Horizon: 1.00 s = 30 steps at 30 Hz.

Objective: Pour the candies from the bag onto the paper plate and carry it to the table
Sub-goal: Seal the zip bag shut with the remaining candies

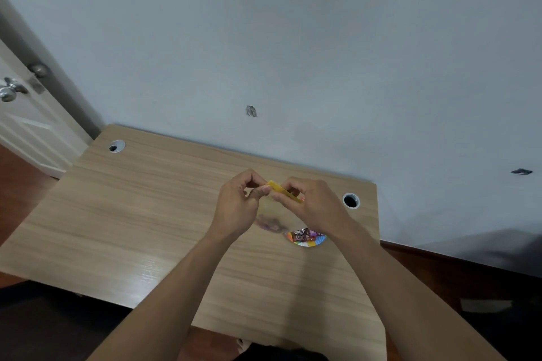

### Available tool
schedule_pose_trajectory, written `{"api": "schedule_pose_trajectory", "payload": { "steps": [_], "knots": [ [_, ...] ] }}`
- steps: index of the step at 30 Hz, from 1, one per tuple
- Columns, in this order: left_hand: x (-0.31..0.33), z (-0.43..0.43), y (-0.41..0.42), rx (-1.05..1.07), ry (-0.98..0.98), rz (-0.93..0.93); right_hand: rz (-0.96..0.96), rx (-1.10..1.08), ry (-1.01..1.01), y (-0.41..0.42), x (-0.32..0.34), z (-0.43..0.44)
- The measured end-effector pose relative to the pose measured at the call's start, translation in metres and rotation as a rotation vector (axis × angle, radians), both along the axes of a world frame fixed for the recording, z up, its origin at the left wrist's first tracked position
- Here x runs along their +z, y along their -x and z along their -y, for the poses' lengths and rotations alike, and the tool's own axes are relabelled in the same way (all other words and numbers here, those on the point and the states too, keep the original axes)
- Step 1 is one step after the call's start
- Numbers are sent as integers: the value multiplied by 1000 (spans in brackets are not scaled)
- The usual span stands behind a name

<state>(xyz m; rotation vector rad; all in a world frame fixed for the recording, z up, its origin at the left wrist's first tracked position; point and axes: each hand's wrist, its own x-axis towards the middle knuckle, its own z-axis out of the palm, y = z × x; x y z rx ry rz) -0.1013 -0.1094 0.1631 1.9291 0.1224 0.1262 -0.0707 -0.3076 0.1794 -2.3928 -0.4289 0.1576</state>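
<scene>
You've got a light wood-grain desk point(123, 214) against a pale blue wall point(293, 38), two round cable holes point(116, 146) point(350, 200) at its far corners, a white door point(26, 132) with metal knob point(10, 90) at left, reddish-brown floor point(17, 173).

You will find no readable text, brand, number or sign here: the wrappers of the candies point(305, 234) on the striped paper plate point(311, 242) are too small and blurred to make out.
</scene>
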Motion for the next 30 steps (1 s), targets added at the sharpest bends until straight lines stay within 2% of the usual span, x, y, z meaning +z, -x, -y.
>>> {"api": "schedule_pose_trajectory", "payload": {
  "steps": [14, 30],
  "knots": [
    [14, -21, 3, 185, 101, 74, 98, -8, 27, 5, -11, 19],
    [-1, -56, 7, 312, 186, 63, 61, -21, 113, 17, -23, 38]
  ]
}}
